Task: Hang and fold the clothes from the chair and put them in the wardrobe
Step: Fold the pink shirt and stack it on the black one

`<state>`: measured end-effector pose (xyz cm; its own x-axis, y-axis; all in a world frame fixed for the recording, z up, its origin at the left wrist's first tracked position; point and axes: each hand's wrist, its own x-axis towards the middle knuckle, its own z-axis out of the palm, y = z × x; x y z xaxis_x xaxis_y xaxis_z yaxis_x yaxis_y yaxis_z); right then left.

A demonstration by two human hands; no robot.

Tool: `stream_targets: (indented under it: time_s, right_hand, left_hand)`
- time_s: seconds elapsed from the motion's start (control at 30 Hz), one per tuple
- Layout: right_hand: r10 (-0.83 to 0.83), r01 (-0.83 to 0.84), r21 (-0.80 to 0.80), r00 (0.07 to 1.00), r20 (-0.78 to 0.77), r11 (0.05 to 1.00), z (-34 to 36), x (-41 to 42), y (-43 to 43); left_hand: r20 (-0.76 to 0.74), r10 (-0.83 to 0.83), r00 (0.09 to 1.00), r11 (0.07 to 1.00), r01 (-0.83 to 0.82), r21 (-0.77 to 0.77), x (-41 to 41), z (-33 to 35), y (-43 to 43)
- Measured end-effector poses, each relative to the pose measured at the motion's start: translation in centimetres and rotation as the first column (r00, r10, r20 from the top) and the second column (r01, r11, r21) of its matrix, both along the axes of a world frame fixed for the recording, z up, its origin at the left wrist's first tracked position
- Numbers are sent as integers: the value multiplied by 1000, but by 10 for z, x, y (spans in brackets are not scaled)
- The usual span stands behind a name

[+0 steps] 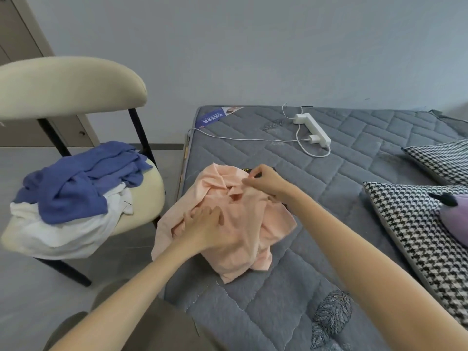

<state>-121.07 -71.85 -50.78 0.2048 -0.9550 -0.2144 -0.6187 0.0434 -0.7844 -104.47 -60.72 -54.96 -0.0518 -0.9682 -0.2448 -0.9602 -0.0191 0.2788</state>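
Observation:
A crumpled pink garment [235, 239] lies on the grey quilted mattress [342, 178] near its left edge. My left hand [207, 226] grips a bunch of the pink cloth at its left side. My right hand [263, 182] pinches a fold at the garment's far edge, over a dark item partly hidden beneath. On the cream chair [141, 191] to the left lie a blue garment [81, 181] and, under it, a white garment [50, 234] that hangs over the seat's front.
A white power strip [314, 133] with a charger and cables lies at the back of the mattress. Two houndstooth pillows [415, 236] and a purple plush toy [455, 219] occupy the right side. A brown door [15, 46] stands behind the chair.

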Motion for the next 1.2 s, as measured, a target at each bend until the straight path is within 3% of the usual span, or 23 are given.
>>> stream_targets:
  time_s: [0.07, 0.17, 0.3, 0.37, 0.47, 0.53, 0.6, 0.73, 0.87, 0.97, 1.03, 1.1, 1.17, 1.2]
  right_hand:
    - [-44, 31, 74, 984, 175, 997, 16, 15, 0]
    - [-67, 11, 172, 945, 320, 985, 24, 31, -2]
    - [-121, 7, 252, 889, 441, 968, 23, 38, -1]
    - [-154, -17, 312, 842, 516, 950, 23, 37, 0]
    - [-236, 82, 298, 815, 530, 951, 18, 32, -3]
    - [-318, 234, 234, 838, 443, 944, 12, 22, -6]
    - [-398, 366, 157, 846, 354, 917, 3, 8, -7]
    - [-446, 458, 63, 812, 376, 887, -13, -9, -3]
    - [-168, 233, -206, 942, 291, 950, -12, 4, 25]
    - [256, -223, -214, 956, 141, 951, -20, 16, 50]
    - [426, -434, -100, 900, -88, 896, -36, 22, 63]
    - [429, -464, -78, 861, -272, 882, -57, 27, 71]
    - [400, -458, -138, 861, -315, 878, -71, 33, 77]
    - [394, -456, -142, 860, -324, 879, -74, 35, 78]
  left_hand:
    - [-109, -18, 994, 994, 30, 104, -5, -5, 2]
    - [-358, 75, 931, 997, -74, 17, -13, -8, 15]
    - [-310, 96, 946, 987, -131, -93, -20, -3, 15]
    - [-242, 158, 957, 983, -176, -54, -19, 4, 8]
    - [-344, 239, 908, 971, -232, 61, -8, 4, 1]
    - [-532, 283, 798, 958, -261, 118, 2, 10, -2]
    - [-721, 363, 591, 924, -326, 198, 19, 23, -10]
    - [-851, 472, 228, 831, -437, 344, 53, 54, -19]
    - [-885, 464, -44, 781, -450, 432, 76, 62, -17]
    - [-876, 417, -241, 746, -460, 481, 89, 59, -13]
    - [-857, 389, -337, 721, -469, 511, 96, 55, -8]
    - [-838, 369, -403, 705, -466, 535, 102, 50, -2]
    - [-852, 357, -383, 718, -470, 513, 107, 45, 3]
    - [-873, 376, -310, 724, -490, 486, 109, 41, 5]
